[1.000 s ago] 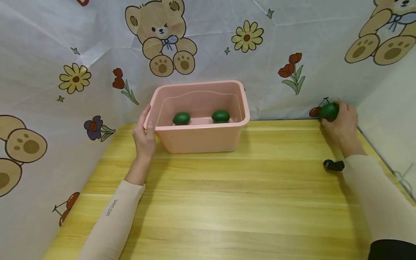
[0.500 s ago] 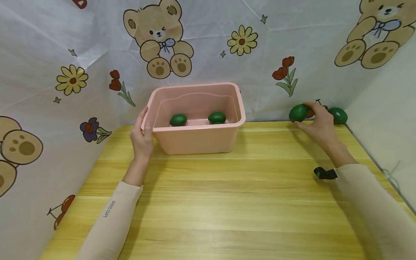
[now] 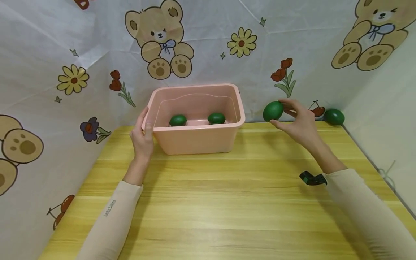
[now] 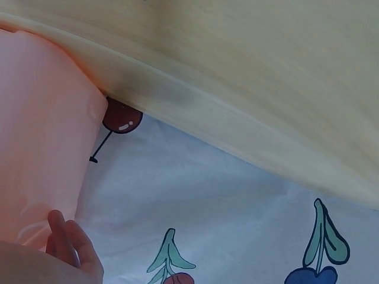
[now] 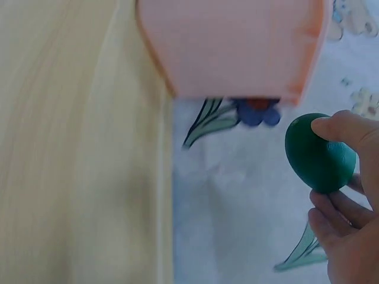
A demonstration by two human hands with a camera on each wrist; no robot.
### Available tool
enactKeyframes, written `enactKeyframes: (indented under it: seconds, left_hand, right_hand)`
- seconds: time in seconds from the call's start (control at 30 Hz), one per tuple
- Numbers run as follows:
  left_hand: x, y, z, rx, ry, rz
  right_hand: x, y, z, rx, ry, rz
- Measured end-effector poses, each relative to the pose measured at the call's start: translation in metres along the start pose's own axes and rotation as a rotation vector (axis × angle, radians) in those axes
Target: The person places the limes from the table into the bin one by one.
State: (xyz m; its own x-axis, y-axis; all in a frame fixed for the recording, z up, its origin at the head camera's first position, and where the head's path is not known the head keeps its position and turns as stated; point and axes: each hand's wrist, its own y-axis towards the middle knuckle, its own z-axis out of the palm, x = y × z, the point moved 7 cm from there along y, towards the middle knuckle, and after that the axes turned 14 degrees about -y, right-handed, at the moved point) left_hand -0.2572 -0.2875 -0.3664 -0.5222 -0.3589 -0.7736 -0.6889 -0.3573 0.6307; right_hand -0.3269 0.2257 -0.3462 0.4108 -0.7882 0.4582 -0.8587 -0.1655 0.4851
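Note:
A pink plastic bin (image 3: pixel 195 141) stands against the patterned cloth, holding green eggs, one on its left (image 3: pixel 177 120) and one on its right (image 3: pixel 216 118). At the bin's left end my left hand (image 3: pixel 142 139) grips the rim corner; in the left wrist view its fingers (image 4: pixel 74 239) lie by the bin wall. My right hand (image 3: pixel 300 124) pinches another smooth green egg (image 3: pixel 273 111) between thumb and fingertips, above the table to the right of the bin. In the right wrist view this egg (image 5: pixel 320 154) is apart from the bin (image 5: pixel 231 47).
One more green egg (image 3: pixel 334 117) lies in the table's back right corner. A small black object (image 3: pixel 312 178) shows at the right sleeve's cuff. The wooden table (image 3: pixel 227 202) ends at a cloth (image 3: pixel 211 29) printed with bears and flowers, and a pale wall is at right.
My right hand has carried the green egg leftward from the back right corner toward the bin, uncovering another egg there. My left hand stays at the bin's left end.

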Motion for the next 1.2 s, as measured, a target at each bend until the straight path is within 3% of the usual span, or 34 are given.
enactKeyframes:
  seconds: [0.3,0.57,0.83,1.2]
  left_hand:
    - [0.0,0.002,0.0,0.005,-0.001,-0.002]
    - [0.001,0.003,-0.001,-0.002,0.002,-0.008]
    - [0.002,0.002,0.0,0.003,-0.008,0.004]
    - [-0.001,0.002,-0.001,-0.004,-0.002,0.013]
  right_hand:
    - [0.059,0.004,-0.009,0.033,0.194,-0.013]
    - [0.096,0.013,-0.006,0.067,0.247,-0.049]
    - [0.125,0.02,0.011,0.093,0.193,-0.135]
    - [0.138,0.019,0.029,0.173,0.023,-0.196]
